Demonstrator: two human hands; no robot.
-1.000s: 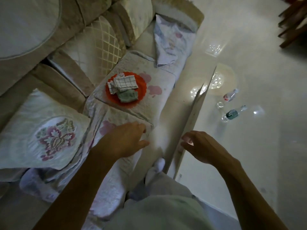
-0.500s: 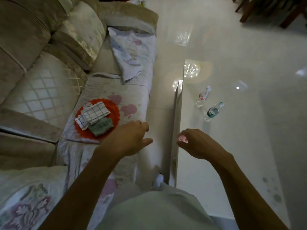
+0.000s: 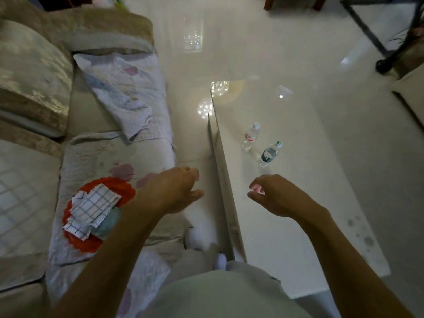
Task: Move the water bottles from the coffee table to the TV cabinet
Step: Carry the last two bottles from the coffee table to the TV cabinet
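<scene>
Two small clear water bottles stand upright on the glossy white coffee table [image 3: 286,226]. The bottle with the red label [image 3: 250,135] is farther away; the bottle with the dark green label [image 3: 269,154] stands just to its right and nearer. My right hand [image 3: 275,195] hovers over the table a short way in front of the green-labelled bottle, fingers loosely curled, holding nothing. My left hand [image 3: 174,190] hangs over the gap between sofa and table, fingers relaxed and empty. The TV cabinet is out of view.
A beige sofa [image 3: 34,92] with a quilted cover runs along the left. On it lies a red mat [image 3: 114,187] with folded cloths [image 3: 94,208]. The table's near edge [image 3: 223,180] leaves a narrow aisle where my feet stand. Dark furniture legs [image 3: 387,49] stand far right.
The view has swung right and straightened, so the table and bottles now lie ahead. Both hands stay empty; my right hand has drawn closer to the bottles.
</scene>
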